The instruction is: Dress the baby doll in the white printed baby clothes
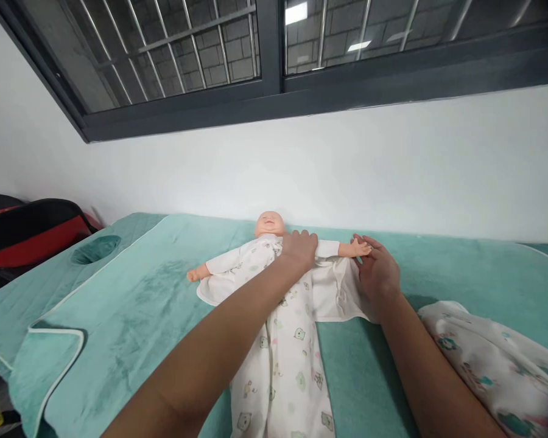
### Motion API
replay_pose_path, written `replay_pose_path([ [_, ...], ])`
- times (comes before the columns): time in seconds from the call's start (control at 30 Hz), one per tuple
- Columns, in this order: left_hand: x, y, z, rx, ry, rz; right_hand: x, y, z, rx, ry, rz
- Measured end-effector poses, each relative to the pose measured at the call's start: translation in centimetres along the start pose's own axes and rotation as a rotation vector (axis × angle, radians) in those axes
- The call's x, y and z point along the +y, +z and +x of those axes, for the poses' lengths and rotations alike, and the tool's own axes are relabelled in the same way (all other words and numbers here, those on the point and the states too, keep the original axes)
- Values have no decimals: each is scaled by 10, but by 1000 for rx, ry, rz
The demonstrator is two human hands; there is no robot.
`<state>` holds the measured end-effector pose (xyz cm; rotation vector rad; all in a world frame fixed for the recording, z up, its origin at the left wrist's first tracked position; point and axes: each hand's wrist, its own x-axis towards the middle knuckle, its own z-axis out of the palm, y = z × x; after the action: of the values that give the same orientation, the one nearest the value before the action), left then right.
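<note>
A baby doll (269, 224) lies on its back on a teal towel (141, 304), arms spread, dressed in a white printed sleepsuit (287, 353). My left hand (300, 246) rests on the doll's chest near the shoulder, fingers curled over the fabric. My right hand (377, 271) lies by the doll's outstretched hand, fingers stretched out along the open flap of the suit and touching the small hand. The suit's front flap lies open to the right.
A second printed cloth (493, 359) lies bunched at the right front. A white wall runs right behind the table, under a dark window frame. A red and black seat (27, 234) stands at the left. The towel's corner is folded over at the front left.
</note>
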<state>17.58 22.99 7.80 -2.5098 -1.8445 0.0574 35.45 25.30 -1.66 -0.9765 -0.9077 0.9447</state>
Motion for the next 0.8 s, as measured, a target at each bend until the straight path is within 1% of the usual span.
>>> replay_pose_path([
  [0.07, 3, 5, -8, 17, 14, -23, -2, -1, 1, 77, 85, 91],
  [0.1, 0, 5, -16, 40, 24, -35, -3, -1, 0, 119, 111, 110],
  [0.13, -6, 4, -28, 84, 29, -60, -6, 1, -2, 157, 100, 79],
  [0.17, -15, 4, -41, 141, 27, -94, -8, 4, -6, 193, 56, 9],
  [0.2, -27, 4, -55, 225, 7, -160, -11, 9, -11, 217, -14, -97],
  [0.23, -40, 7, -69, 320, -27, -242, -14, 15, -18, 214, -101, -231],
  [0.27, -54, 13, -83, 399, -79, -326, -16, 22, -26, 168, -187, -367],
  [0.3, -67, 21, -96, 467, -142, -422, -17, 31, -36, 76, -259, -485],
  [0.33, -79, 32, -107, 517, -195, -533, -17, 41, -46, -59, -312, -569],
  [0.4, -95, 57, -123, 573, -281, -793, -14, 61, -67, -362, -376, -631],
  [0.43, -100, 69, -129, 583, -299, -900, -12, 69, -75, -478, -390, -629],
  [0.47, -102, 79, -132, 587, -311, -988, -10, 76, -83, -558, -387, -623],
  [0.5, -103, 87, -134, 586, -315, -1049, -8, 80, -88, -595, -363, -620],
  [0.53, -103, 91, -135, 580, -315, -1087, -7, 82, -90, -601, -316, -621],
  [0.63, -104, 92, -133, 545, -305, -1134, -6, 81, -88, -590, -157, -637],
  [0.7, -107, 89, -132, 519, -285, -1155, -6, 78, -83, -604, -123, -640],
  [0.8, -112, 86, -132, 507, -270, -1195, -6, 77, -78, -634, -116, -629],
])
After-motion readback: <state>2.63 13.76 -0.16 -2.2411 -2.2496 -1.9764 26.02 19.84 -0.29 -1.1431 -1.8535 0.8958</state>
